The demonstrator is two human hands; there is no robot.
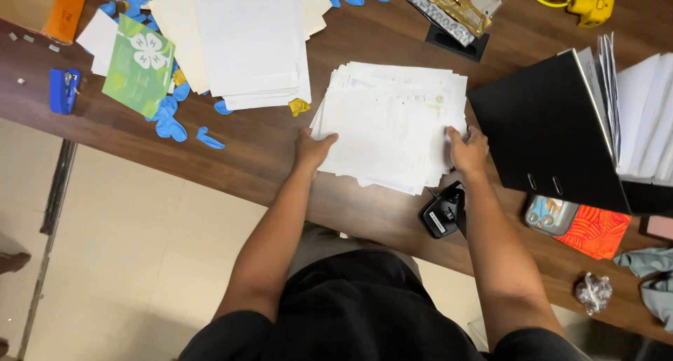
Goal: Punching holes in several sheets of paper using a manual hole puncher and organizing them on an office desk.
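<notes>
We see a thick, messy stack of white paper sheets (392,126) lying flat on the dark brown wooden bench (266,147), near its front edge. Our left hand (313,149) rests on the stack's left side with the fingers on top, pressing down, not closed around it. Our right hand (467,149) grips the stack's right side, with the thumb on top of the sheets. A small black hole punch (442,212) sits at the front edge, just beside our right arm. A big black ring binder (550,133) stands open near the right edge. More white paper (249,42) and blue balloons (168,119) lie toward the back left corner.
</notes>
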